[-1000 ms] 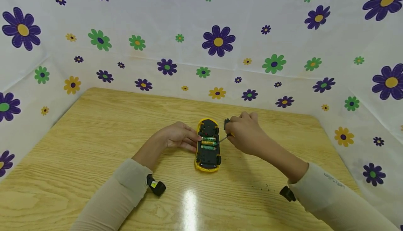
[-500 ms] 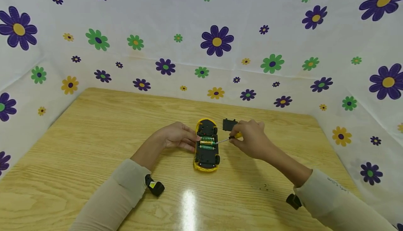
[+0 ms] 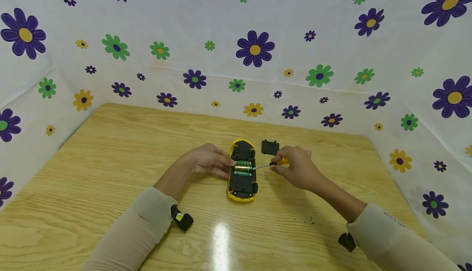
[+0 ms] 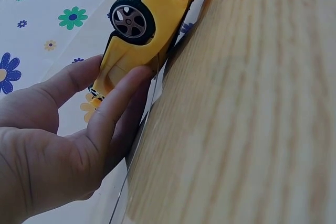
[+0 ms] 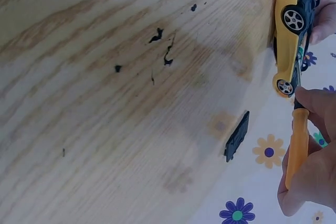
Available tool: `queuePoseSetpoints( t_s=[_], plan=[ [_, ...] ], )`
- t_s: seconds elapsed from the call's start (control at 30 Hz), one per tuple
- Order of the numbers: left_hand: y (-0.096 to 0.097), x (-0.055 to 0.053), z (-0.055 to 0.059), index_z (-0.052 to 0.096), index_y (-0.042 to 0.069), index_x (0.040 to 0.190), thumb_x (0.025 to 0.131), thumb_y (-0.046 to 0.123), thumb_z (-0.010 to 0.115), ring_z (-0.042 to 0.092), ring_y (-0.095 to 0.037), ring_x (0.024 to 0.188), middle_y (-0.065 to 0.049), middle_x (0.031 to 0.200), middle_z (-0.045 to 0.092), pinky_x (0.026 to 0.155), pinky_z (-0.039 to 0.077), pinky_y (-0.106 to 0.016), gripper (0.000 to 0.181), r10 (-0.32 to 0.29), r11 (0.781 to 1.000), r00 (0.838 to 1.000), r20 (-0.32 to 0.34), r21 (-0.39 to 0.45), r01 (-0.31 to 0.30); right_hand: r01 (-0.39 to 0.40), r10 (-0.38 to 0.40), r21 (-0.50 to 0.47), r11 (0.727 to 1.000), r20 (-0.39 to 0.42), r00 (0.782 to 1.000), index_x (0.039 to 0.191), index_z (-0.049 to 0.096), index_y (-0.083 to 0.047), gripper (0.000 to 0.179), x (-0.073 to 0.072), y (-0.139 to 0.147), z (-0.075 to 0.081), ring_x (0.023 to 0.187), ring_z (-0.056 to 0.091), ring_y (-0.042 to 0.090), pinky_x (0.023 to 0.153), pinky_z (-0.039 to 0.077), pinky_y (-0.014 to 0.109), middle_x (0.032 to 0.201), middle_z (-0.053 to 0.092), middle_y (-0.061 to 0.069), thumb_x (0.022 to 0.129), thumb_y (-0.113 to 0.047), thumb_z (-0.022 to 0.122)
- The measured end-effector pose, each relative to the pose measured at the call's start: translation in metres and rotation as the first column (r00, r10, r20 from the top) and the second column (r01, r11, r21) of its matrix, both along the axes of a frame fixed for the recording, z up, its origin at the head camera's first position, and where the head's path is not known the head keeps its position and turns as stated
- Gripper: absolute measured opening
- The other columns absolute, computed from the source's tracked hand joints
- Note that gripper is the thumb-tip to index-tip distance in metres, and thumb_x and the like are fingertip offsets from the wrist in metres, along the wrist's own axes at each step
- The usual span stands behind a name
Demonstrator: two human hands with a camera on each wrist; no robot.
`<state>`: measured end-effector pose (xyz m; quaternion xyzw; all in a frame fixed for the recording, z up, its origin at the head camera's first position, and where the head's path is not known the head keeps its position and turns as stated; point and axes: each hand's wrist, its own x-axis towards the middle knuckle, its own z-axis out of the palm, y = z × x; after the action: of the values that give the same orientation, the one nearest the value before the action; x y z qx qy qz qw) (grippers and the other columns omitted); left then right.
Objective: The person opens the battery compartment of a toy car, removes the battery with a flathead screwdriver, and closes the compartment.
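A yellow toy car [image 3: 243, 187] lies upside down on the table, its black underside facing up. Three batteries [image 3: 242, 173] sit side by side in its open compartment. My left hand [image 3: 208, 162] holds the car from the left, thumb at the compartment's edge and fingers against the yellow side [image 4: 126, 64]. From the right, my right hand [image 3: 298, 167] grips a screwdriver [image 5: 299, 140] by its orange-yellow handle. The screwdriver's metal tip is right at the right end of the middle battery, and the shaft lies at a low slant.
The black battery cover [image 3: 270, 147] lies on the wooden table [image 3: 147, 140] just beyond my right hand. Small black specks [image 5: 156, 36] are scattered on the wood at the right. A white cloth [image 3: 221, 66] with flowers hangs around the table's back and sides.
My right hand has moved slightly right and nearer to me, uncovering the battery cover. The screwdriver lies flatter, its tip still at the middle battery. My left hand and the car stay put.
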<state>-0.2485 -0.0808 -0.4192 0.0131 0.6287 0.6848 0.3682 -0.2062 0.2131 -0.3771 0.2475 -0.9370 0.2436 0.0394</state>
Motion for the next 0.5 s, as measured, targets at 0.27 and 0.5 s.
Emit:
queuePoseSetpoints(
  t_s=[0.27, 0.5],
  plan=[
    [-0.0009, 0.0009, 0.0015, 0.066, -0.013, 0.119, 0.097, 0.000, 0.069, 0.070, -0.030, 0.097, -0.021, 0.114, 0.065, 0.092, 0.062, -0.044, 0.026, -0.002, 1.000, 1.000, -0.004, 0.003, 0.002, -0.008, 0.011, -0.064, 0.998, 0.047, 0.999, 0.093, 0.078, -0.013, 0.005, -0.0002, 0.0045, -0.0042, 0.099, 0.067, 0.030, 0.100, 0.028, 0.074, 0.098, 0.075, 0.002, 0.089, -0.012, 0.082],
    [-0.0007, 0.0004, 0.0008, 0.067, -0.013, 0.116, 0.097, -0.001, 0.068, 0.071, -0.028, 0.094, -0.020, 0.110, 0.067, 0.091, 0.062, -0.044, 0.023, -0.003, 1.000, 1.000, -0.006, -0.003, 0.003, -0.020, 0.021, -0.053, 0.998, 0.023, 1.000, 0.094, 0.078, -0.013, 0.007, 0.0002, 0.0056, -0.0045, 0.100, 0.065, 0.031, 0.095, 0.031, 0.071, 0.099, 0.075, 0.001, 0.089, -0.012, 0.082]
  ],
)
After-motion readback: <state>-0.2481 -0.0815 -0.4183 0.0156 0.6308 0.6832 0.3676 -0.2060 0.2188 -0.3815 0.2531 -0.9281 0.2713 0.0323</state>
